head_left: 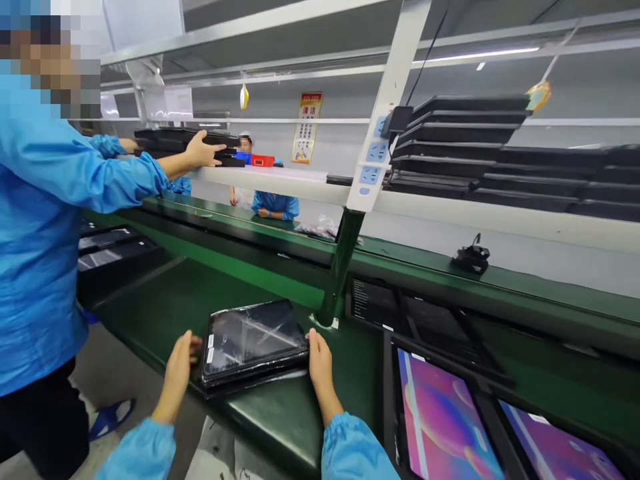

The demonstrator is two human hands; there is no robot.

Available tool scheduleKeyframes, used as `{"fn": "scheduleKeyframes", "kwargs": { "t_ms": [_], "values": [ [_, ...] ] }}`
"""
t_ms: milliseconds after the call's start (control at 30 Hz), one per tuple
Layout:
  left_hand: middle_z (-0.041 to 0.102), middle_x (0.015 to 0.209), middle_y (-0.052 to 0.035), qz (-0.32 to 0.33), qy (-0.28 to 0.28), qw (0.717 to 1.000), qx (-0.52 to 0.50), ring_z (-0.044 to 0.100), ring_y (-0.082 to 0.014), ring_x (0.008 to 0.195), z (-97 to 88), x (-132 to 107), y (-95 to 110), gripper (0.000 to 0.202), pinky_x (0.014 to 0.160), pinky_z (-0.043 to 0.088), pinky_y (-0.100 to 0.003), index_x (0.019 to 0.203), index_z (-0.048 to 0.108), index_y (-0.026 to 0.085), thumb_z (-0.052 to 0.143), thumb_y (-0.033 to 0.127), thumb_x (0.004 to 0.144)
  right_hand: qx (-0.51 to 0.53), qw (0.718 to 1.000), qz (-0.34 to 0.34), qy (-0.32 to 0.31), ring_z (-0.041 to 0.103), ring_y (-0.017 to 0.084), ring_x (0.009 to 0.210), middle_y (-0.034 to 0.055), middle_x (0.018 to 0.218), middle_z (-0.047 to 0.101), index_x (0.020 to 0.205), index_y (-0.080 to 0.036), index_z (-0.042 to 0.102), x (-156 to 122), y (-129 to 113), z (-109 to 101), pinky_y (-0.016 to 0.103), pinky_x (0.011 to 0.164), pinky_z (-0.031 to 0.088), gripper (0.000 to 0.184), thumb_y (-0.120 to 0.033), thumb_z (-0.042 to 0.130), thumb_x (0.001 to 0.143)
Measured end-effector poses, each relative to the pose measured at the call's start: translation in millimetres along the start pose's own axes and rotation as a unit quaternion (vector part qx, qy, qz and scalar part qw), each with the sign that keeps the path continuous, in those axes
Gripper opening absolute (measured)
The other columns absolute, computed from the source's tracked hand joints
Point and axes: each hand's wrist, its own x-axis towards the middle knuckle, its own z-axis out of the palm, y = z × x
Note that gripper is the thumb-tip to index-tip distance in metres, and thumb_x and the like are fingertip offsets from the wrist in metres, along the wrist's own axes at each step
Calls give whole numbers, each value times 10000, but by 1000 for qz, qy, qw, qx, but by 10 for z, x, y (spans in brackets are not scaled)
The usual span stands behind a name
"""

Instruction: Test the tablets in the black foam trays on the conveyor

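A small stack of black tablets (256, 337), wrapped in clear film, lies at the front edge of the green bench, its near left corner reaching the rim. White labels show on the top tablet's left side. My left hand (179, 368) is at the stack's left side, fingers bent against its edge and slightly blurred. On the opposite side, my right hand (321, 370) grips the right edge, thumb up near the top surface and the other fingers mostly hidden.
To the right lie tablets with lit screens (445, 413) and dark tablets (425, 320). A post with sockets (370, 160) rises behind the stack. Black trays (450, 147) fill the shelf. At left, a co-worker in blue (40, 233) holds black trays (185, 143).
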Motion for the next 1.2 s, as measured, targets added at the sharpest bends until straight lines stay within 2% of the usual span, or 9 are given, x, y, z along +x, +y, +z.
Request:
{"fn": "scheduleKeyframes", "kwargs": {
  "t_ms": [33,100,200,300,533,800,1033,1133,1200],
  "values": [
    [588,1276,-106,15,11,1000,-12,587,-259,1139,5,166,107,445,991,507,-492,1231,575,178,542,524,953,10,1000,2,-9,660,296,888,91,828,719,779,-190,718,43,-1,2,401,902,482,583,-747,548,793],
    [592,1280,-108,44,-8,998,-36,596,-250,1136,54,440,302,420,982,519,-488,1238,576,170,583,472,947,40,999,4,-31,671,313,981,113,943,746,872,-177,744,136,-4,36,419,951,482,614,-760,597,747],
    [635,1196,-93,62,-45,995,-59,626,-234,1074,189,614,447,383,950,539,-468,1170,613,154,612,457,936,89,993,9,-74,657,327,1145,131,1178,733,1083,-198,746,238,-10,80,441,1011,483,680,-736,697,671],
    [658,1114,-75,54,-53,994,-73,638,-224,1028,278,579,409,359,928,544,-446,1075,640,142,610,471,934,119,986,20,-113,649,333,1197,123,1236,723,1173,-230,733,277,-4,79,472,1033,484,674,-674,744,666],
    [660,983,-48,17,-54,995,-83,645,-186,892,279,583,304,355,829,562,-388,1003,638,136,596,483,941,123,981,40,-145,632,334,1216,81,1232,732,1088,-241,771,312,49,56,483,1100,434,491,-552,734,711],
    [651,1171,-88,44,-48,996,-61,628,-237,1080,261,643,356,394,971,525,-474,1130,632,153,601,494,934,127,976,59,-167,557,340,1308,85,1318,683,1104,-237,769,382,131,72,494,1180,331,427,-455,684,747],
    [664,1151,-85,61,-77,994,-45,618,-244,1108,211,687,252,419,1021,483,-492,1064,654,153,584,542,928,124,974,69,-179,485,330,1390,57,1424,610,1245,-274,714,339,179,38,491,1212,288,504,-462,666,780],
    [680,1079,-74,59,-85,993,-48,625,-237,1071,226,718,200,438,1017,475,-483,987,668,153,574,575,920,146,967,75,-195,487,322,1397,64,1441,594,1332,-272,652,466,153,115,494,1181,343,592,-492,648,782],
    [688,1036,-68,58,-86,993,-58,629,-235,1053,246,726,169,467,1027,461,-483,943,674,155,564,608,911,149,964,71,-209,514,319,1376,77,1421,610,1323,-259,655,632,120,222,493,1153,379,604,-523,630,781]
  ]
}}
